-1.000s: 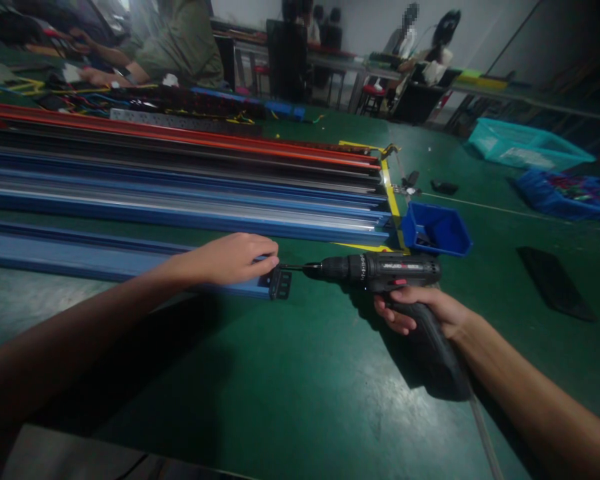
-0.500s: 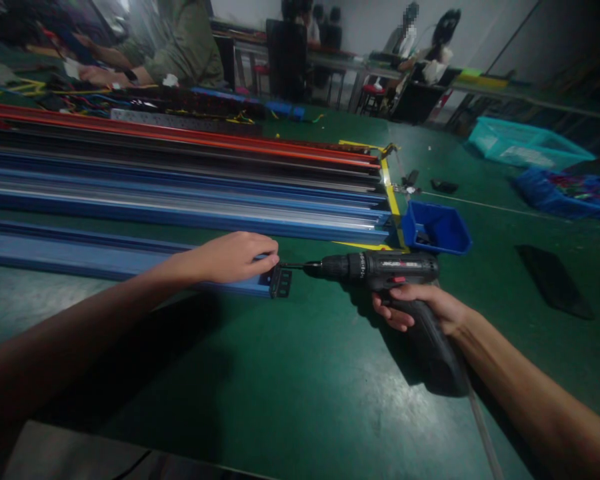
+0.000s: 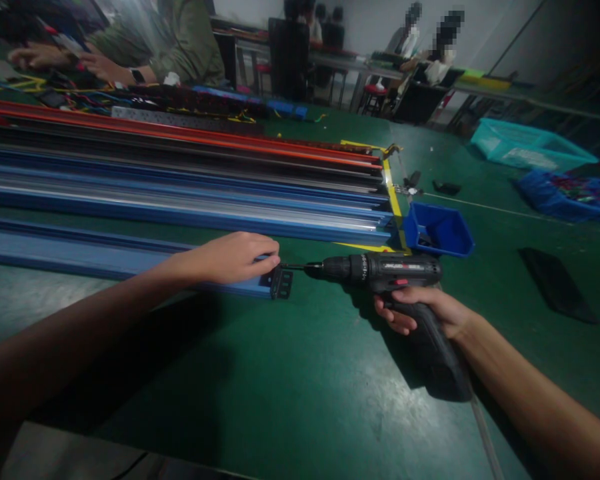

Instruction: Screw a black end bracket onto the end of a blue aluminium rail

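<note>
My left hand [image 3: 230, 257] grips the right end of a long blue rail [image 3: 80, 250] lying on the green table [image 3: 305, 373], fingers closed over its top. A small black end bracket [image 3: 281, 283] sits on that end. My right hand [image 3: 423, 310] is wrapped round the handle of a black cordless drill [image 3: 385, 270]. The drill points left, and its bit touches the top of the bracket.
A stack of long blue, grey, black and orange rails [image 3: 180, 180] fills the table behind. A small blue bin [image 3: 437, 230] stands by the drill. A flat black piece [image 3: 555, 283] lies at right. Teal and blue trays [image 3: 527, 147] sit far right. People work at the back.
My hands and the drill have stayed in place. At the back left, another person's hands have shifted over the wires.
</note>
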The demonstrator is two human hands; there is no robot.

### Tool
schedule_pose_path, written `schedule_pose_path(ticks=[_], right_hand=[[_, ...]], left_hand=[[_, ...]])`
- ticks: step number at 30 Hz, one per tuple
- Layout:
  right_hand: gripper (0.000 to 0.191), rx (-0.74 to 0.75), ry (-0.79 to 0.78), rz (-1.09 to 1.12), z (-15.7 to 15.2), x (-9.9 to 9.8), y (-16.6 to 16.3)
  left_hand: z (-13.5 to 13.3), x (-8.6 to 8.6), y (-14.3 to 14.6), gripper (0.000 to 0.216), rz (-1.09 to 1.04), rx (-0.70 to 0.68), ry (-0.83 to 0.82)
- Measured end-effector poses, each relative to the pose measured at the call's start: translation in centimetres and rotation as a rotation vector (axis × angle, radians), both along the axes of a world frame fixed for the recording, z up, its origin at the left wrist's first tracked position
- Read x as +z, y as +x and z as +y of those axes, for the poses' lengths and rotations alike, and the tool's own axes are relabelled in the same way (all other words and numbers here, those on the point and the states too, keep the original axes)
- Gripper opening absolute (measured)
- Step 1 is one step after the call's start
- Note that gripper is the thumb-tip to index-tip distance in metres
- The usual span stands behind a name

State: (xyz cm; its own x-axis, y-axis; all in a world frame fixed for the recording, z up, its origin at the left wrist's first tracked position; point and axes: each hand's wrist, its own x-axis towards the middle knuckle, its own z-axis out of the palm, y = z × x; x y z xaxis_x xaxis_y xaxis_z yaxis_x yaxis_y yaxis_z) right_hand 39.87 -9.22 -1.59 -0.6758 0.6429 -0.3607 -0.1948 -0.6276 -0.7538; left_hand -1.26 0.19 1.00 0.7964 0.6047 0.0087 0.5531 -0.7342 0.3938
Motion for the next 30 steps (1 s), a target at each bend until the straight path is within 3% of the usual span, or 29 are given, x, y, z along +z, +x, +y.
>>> schedule_pose_path(ticks=[30], right_hand=[[0.024, 0.0, 0.024, 0.018, -0.05, 0.24, -0.26]], left_hand=[[0.07, -0.09, 0.04, 0.04, -0.008, -0.007, 0.032]])
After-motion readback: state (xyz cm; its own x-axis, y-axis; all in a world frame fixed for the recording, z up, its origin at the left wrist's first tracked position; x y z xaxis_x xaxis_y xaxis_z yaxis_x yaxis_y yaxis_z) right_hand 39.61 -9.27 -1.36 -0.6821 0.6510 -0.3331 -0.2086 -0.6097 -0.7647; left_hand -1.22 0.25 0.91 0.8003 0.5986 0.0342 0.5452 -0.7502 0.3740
